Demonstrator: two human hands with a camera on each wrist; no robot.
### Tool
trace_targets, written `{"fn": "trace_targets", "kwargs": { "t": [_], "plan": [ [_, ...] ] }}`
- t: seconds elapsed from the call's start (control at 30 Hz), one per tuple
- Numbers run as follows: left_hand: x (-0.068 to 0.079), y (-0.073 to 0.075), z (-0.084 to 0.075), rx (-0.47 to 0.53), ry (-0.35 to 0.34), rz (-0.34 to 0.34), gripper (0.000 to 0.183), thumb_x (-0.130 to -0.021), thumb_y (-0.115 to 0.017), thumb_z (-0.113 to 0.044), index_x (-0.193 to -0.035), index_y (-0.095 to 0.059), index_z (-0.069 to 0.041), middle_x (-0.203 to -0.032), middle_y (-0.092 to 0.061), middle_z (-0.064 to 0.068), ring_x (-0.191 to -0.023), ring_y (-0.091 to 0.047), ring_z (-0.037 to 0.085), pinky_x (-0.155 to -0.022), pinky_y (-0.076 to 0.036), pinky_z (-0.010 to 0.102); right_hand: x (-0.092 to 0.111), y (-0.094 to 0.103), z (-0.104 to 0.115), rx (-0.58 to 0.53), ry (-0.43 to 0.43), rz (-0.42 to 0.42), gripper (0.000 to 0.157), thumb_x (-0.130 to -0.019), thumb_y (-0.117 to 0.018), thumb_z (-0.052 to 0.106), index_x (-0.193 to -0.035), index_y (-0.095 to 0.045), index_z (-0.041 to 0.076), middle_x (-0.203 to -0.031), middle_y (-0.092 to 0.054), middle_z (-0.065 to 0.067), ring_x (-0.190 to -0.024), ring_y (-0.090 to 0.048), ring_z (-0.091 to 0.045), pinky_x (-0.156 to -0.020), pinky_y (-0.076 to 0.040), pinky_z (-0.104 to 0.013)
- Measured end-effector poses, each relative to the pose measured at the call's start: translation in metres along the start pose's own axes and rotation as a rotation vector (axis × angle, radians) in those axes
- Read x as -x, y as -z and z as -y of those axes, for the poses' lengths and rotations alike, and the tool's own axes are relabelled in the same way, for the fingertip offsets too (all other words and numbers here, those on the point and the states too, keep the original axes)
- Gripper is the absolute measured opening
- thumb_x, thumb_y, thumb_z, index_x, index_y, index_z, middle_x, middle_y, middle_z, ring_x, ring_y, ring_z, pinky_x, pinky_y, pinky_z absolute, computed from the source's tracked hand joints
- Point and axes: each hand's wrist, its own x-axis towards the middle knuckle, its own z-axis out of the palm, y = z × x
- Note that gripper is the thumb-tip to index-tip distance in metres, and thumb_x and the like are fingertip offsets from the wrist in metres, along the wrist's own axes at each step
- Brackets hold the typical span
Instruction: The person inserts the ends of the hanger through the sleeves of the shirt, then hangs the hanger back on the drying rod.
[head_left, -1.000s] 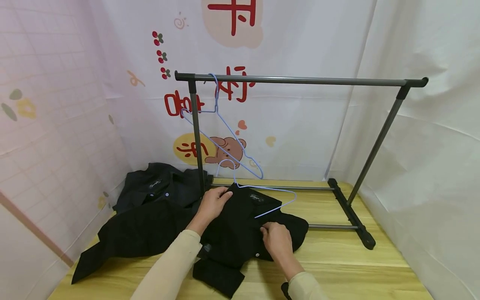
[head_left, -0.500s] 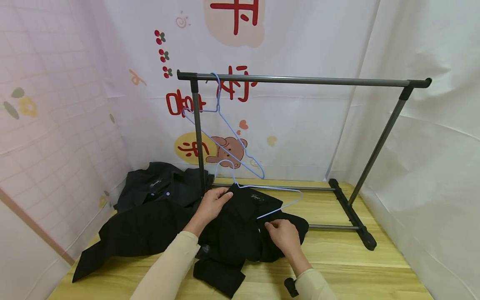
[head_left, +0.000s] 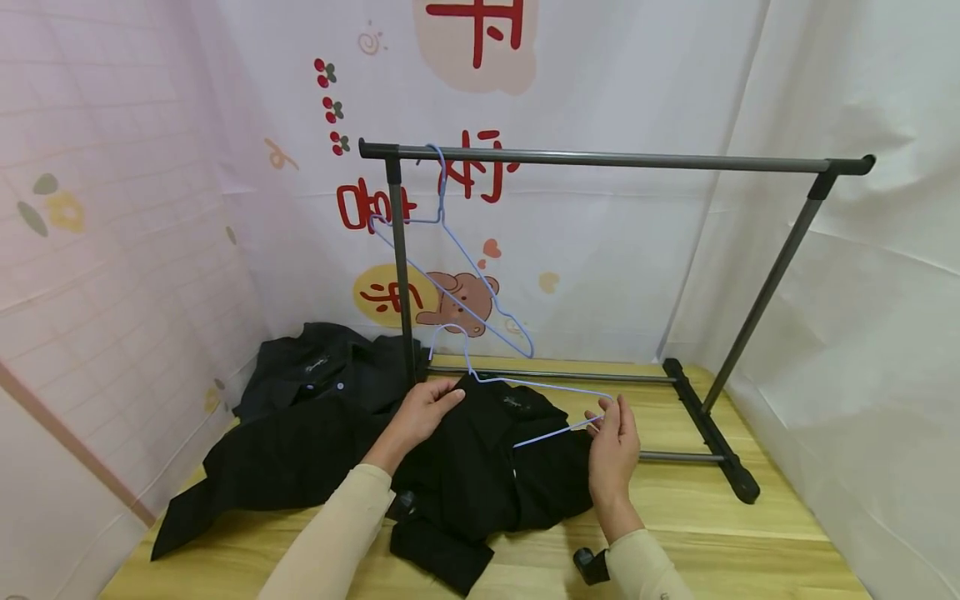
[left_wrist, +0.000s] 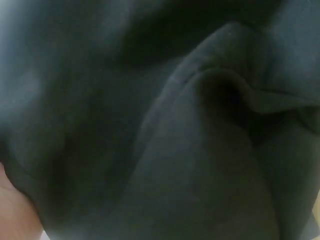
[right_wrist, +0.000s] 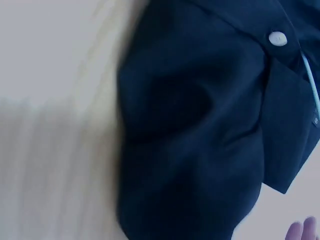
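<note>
A black shirt (head_left: 480, 467) with a dark collar and a small label lies bunched on the table. A light blue wire clothes hanger (head_left: 543, 384) reaches into its neck, its hook and right arm outside the cloth. My left hand (head_left: 420, 414) grips the shirt near the collar, beside the hanger's neck. With its fingers around the hanger's right end, my right hand (head_left: 613, 450) holds the wire to the right of the shirt. The left wrist view is filled by dark cloth (left_wrist: 180, 150). White buttons (right_wrist: 277, 38) show on the shirt front in the right wrist view, with fingertips (right_wrist: 308, 229) at its lower corner.
A grey metal clothes rack (head_left: 600, 158) stands behind the shirt on the wooden table (head_left: 720, 550). Another blue hanger (head_left: 468, 279) hangs from its left end. More dark shirts (head_left: 322, 375) lie piled at the left. A printed white cloth (head_left: 637, 75) backs the table.
My right hand has let go of the shirt front and moved right and up to the hanger's end. The hanger's right arm has shifted right. My left hand stays at the collar.
</note>
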Motion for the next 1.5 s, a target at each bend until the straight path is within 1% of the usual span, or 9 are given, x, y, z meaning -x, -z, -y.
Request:
{"fn": "trace_targets", "kwargs": {
  "t": [0.3, 0.53, 0.7, 0.83, 0.93, 1.07, 1.2, 1.33, 1.5],
  "plan": [
    [-0.001, -0.001, 0.0, -0.089, -0.001, 0.059, 0.03, -0.105, -0.053, -0.028, -0.09, -0.061, -0.003, -0.075, -0.057, 0.01, -0.069, -0.056, 0.023, -0.067, -0.043, 0.033, -0.007, 0.001, -0.003, 0.003, 0.021, 0.042, 0.036, -0.107, -0.046, 0.019, -0.124, -0.064, -0.007, -0.109, -0.07, -0.024, -0.081, -0.07, -0.005, -0.073, -0.055, -0.02],
    [-0.001, 0.001, -0.008, 0.016, -0.017, 0.094, 0.031, -0.104, -0.055, -0.027, -0.082, -0.059, -0.005, -0.069, -0.053, 0.004, -0.064, -0.054, 0.019, -0.062, -0.043, 0.033, -0.005, -0.006, -0.008, 0.011, -0.168, 0.096, 0.035, -0.104, -0.052, 0.024, -0.113, -0.063, -0.008, -0.081, -0.069, -0.007, -0.066, -0.068, -0.011, -0.059, -0.055, -0.022],
    [0.0, 0.001, -0.018, 0.066, -0.06, 0.143, 0.032, -0.104, -0.055, -0.025, -0.081, -0.058, -0.002, -0.067, -0.05, 0.005, -0.063, -0.053, 0.018, -0.061, -0.043, 0.032, -0.001, -0.011, -0.005, 0.205, -0.262, 0.229, 0.071, -0.091, -0.064, 0.058, -0.128, -0.056, -0.002, -0.075, -0.063, -0.001, -0.057, -0.061, -0.012, -0.053, -0.05, -0.028],
    [0.002, 0.0, -0.022, 0.095, -0.076, 0.166, 0.032, -0.104, -0.055, -0.022, -0.085, -0.059, 0.003, -0.073, -0.051, 0.014, -0.068, -0.052, 0.023, -0.065, -0.041, 0.033, 0.002, -0.015, -0.001, 0.257, -0.284, 0.314, 0.08, -0.091, -0.066, 0.054, -0.141, -0.043, -0.004, -0.074, -0.066, -0.003, -0.055, -0.061, -0.013, -0.052, -0.045, -0.028],
    [0.002, 0.001, -0.021, 0.095, -0.075, 0.172, 0.031, -0.104, -0.055, -0.021, -0.086, -0.059, 0.004, -0.077, -0.051, 0.018, -0.071, -0.052, 0.026, -0.066, -0.041, 0.034, 0.001, -0.016, 0.0, 0.27, -0.261, 0.333, 0.062, -0.095, -0.064, 0.03, -0.142, -0.044, -0.005, -0.07, -0.068, -0.003, -0.052, -0.062, -0.011, -0.049, -0.045, -0.026],
    [0.002, 0.007, -0.015, 0.04, -0.06, 0.137, 0.029, -0.103, -0.056, -0.022, -0.086, -0.061, 0.001, -0.08, -0.055, 0.012, -0.074, -0.055, 0.022, -0.068, -0.043, 0.033, -0.002, -0.012, 0.001, 0.413, -0.115, 0.286, 0.045, -0.092, -0.055, 0.01, -0.134, -0.055, -0.004, -0.064, -0.068, -0.003, -0.048, -0.063, -0.011, -0.054, -0.048, -0.025],
    [0.003, 0.013, -0.005, -0.059, -0.029, 0.031, 0.02, -0.101, -0.06, -0.023, -0.093, -0.066, -0.005, -0.084, -0.06, 0.004, -0.077, -0.055, 0.018, -0.073, -0.045, 0.034, -0.008, -0.004, 0.002, 0.588, 0.017, 0.248, 0.037, -0.09, -0.058, 0.01, -0.124, -0.065, -0.001, -0.07, -0.069, -0.004, -0.054, -0.064, -0.014, -0.064, -0.048, -0.033],
    [0.003, 0.015, 0.007, -0.146, -0.001, -0.075, 0.015, -0.1, -0.061, -0.023, -0.106, -0.069, -0.012, -0.09, -0.064, -0.001, -0.081, -0.058, 0.016, -0.079, -0.046, 0.037, -0.012, 0.002, 0.007, 0.648, 0.04, 0.308, 0.035, -0.091, -0.064, 0.015, -0.123, -0.067, 0.002, -0.08, -0.07, -0.006, -0.06, -0.061, -0.015, -0.062, -0.047, -0.036],
    [0.003, 0.014, 0.016, -0.179, -0.026, -0.102, 0.019, -0.101, -0.061, -0.023, -0.115, -0.069, -0.013, -0.102, -0.066, 0.0, -0.091, -0.06, 0.017, -0.086, -0.047, 0.042, -0.016, 0.006, 0.016, 0.654, 0.033, 0.341, 0.038, -0.092, -0.065, 0.017, -0.128, -0.064, 0.003, -0.085, -0.072, -0.008, -0.056, -0.062, -0.014, -0.063, -0.048, -0.035]
  ]
}}
